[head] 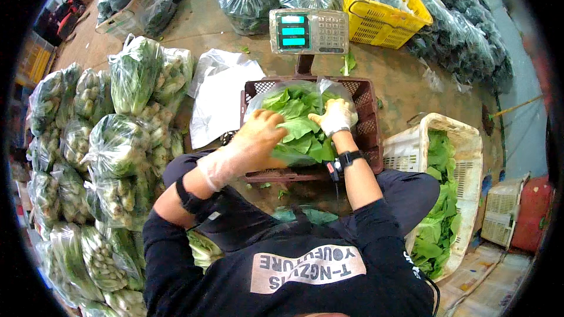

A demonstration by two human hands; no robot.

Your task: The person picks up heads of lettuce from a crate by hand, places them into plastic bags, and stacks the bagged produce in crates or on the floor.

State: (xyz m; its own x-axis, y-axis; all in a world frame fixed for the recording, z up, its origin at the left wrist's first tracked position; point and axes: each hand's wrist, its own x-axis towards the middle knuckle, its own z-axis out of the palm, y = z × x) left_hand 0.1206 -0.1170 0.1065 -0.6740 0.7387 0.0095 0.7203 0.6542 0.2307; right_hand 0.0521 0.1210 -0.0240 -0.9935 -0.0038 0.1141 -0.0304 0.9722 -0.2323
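Note:
Leafy green vegetables [299,127] fill a clear plastic bag [260,103] set inside a dark red plastic crate [376,141]. My left hand [253,138], in a pale glove and partly blurred, hovers at the bag's left side with its fingers bent near the leaves. My right hand [337,116], also gloved, rests on the bag's right side against the leaves, its thumb spread to the left. Whether either hand grips the film is unclear. Behind the crate rises a scale display [308,31] with lit panels and a keypad.
Bagged vegetables [116,149] are piled on the left. Flat white plastic bags [220,97] lie beside the crate. At right stands a white crate [471,163] of leafy greens [434,224]. A yellow crate [379,22] and full bags [249,2] stand beyond the scale.

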